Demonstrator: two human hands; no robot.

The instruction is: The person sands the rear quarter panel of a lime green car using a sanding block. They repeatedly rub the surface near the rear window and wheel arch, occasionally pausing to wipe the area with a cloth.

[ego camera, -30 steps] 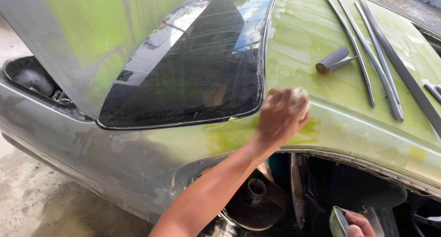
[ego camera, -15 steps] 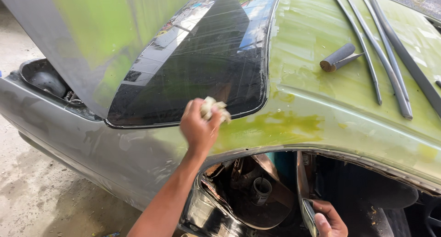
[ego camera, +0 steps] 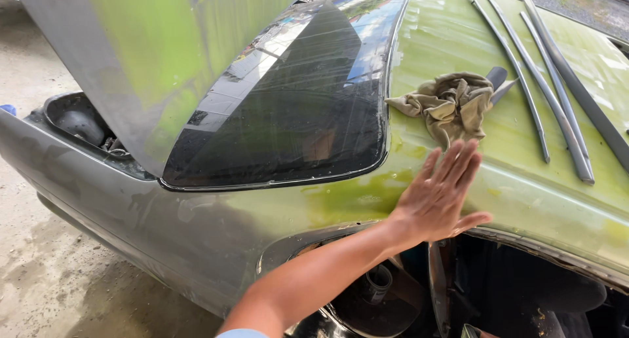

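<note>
— Honestly, what couldn't we make out?
— Our right hand stayed out of view, and the dark cylinder point(ego camera: 496, 76) lay half under the rag point(ego camera: 452, 102). The cavity below the panel point(ego camera: 524, 187) was too dim to read.
— How many things did we count?
— One crumpled rag, four long trim strips point(ego camera: 557, 109) on the green car body, one rear window point(ego camera: 295, 109).
— And our left hand point(ego camera: 440, 197)?
— Fingers straight and slightly spread, palm flat on the panel, gripping nothing; the rag sat just beyond our fingertips.
</note>
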